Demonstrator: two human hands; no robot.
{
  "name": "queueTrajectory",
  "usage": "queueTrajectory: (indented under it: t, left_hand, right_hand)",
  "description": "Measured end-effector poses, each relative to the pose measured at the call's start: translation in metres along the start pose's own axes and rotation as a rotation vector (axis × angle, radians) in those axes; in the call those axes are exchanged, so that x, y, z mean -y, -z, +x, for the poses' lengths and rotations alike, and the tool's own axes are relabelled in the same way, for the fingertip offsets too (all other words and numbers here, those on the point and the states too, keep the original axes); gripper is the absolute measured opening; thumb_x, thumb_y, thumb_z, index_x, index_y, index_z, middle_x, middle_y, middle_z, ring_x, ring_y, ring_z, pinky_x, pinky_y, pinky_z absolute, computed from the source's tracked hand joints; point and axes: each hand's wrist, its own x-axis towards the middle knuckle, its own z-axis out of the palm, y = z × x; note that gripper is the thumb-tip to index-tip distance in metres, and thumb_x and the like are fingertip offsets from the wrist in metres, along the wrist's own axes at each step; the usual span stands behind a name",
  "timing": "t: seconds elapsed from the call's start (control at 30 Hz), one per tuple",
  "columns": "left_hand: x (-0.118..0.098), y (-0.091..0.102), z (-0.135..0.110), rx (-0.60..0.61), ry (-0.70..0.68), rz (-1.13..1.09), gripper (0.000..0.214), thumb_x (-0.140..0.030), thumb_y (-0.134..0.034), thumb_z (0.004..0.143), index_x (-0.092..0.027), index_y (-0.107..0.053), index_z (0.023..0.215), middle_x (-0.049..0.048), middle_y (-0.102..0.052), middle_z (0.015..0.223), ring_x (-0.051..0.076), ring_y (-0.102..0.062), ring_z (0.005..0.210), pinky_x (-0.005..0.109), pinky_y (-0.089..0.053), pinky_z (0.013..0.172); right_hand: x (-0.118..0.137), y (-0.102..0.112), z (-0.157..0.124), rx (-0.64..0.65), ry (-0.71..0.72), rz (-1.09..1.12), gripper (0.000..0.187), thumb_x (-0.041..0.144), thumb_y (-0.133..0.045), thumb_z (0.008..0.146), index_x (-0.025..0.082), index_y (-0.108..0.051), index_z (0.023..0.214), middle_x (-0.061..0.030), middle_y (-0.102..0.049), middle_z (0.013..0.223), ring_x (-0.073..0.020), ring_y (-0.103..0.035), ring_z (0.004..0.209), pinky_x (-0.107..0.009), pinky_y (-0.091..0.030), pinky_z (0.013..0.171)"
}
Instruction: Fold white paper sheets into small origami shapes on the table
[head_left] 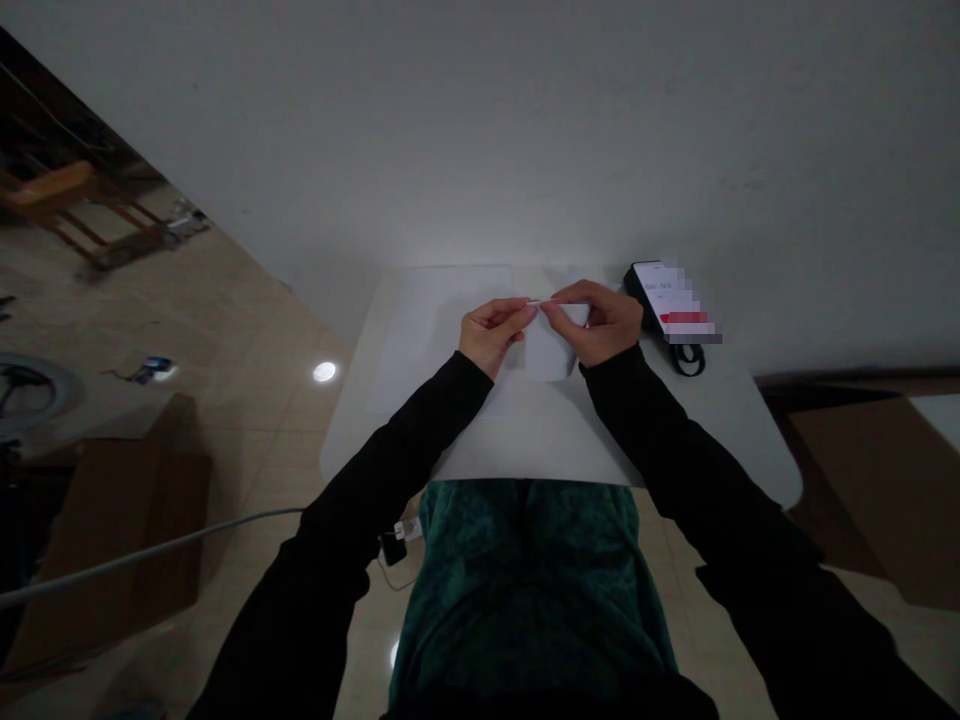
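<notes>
A small white piece of paper (551,350) is held up above the white table (540,450). My left hand (493,332) pinches its upper left corner between thumb and fingers. My right hand (600,320) grips the top edge, with the thumb in front and the fingers curled behind. Whether the paper is folded or a single layer I cannot tell. A large white sheet (420,340) lies flat on the table to the left, partly behind my left hand.
Right of my right hand, a phone (667,300) with a lit screen rests on the table, a black looped strap (688,358) beside it. A wall (480,150) rises behind the table. Cardboard boxes (120,530) stand on the floor, and a cable (150,550) crosses at left.
</notes>
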Motion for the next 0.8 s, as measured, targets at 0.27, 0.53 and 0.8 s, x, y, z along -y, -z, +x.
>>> queueTrajectory:
  t: [0.27, 0.53, 0.8]
  left_hand:
    - [-0.001, 0.004, 0.006, -0.103, -0.088, 0.060, 0.031, -0.036, -0.090, 0.050, -0.021, -0.074, 0.072, -0.0005, -0.072, 0.074, 0.005, -0.059, 0.056, 0.017, -0.044, 0.049]
    - [0.002, 0.016, 0.017, -0.211, -0.186, 0.176, 0.026, -0.035, -0.086, 0.059, -0.020, -0.074, 0.077, 0.0021, -0.072, 0.078, 0.009, -0.062, 0.065, 0.020, -0.046, 0.054]
    - [-0.005, 0.011, 0.011, -0.249, -0.258, 0.270, 0.023, -0.032, -0.085, 0.058, -0.019, -0.074, 0.073, 0.0028, -0.073, 0.075, 0.009, -0.062, 0.062, 0.020, -0.046, 0.051]
  right_hand:
    - [-0.002, -0.006, -0.004, 0.035, -0.236, 0.189, 0.043, 0.038, -0.076, 0.072, 0.026, -0.062, 0.111, -0.0005, -0.071, 0.085, -0.0157, -0.068, 0.072, -0.029, -0.055, 0.064]
    - [-0.016, -0.018, -0.005, -0.055, -0.425, 0.309, 0.025, 0.046, -0.073, 0.074, 0.022, -0.071, 0.081, -0.0006, -0.071, 0.072, -0.0150, -0.067, 0.066, -0.032, -0.057, 0.065]
    - [-0.019, -0.017, -0.004, -0.086, -0.500, 0.338, 0.032, 0.053, -0.076, 0.066, 0.022, -0.073, 0.073, 0.0011, -0.069, 0.062, -0.0123, -0.060, 0.054, -0.028, -0.053, 0.055]
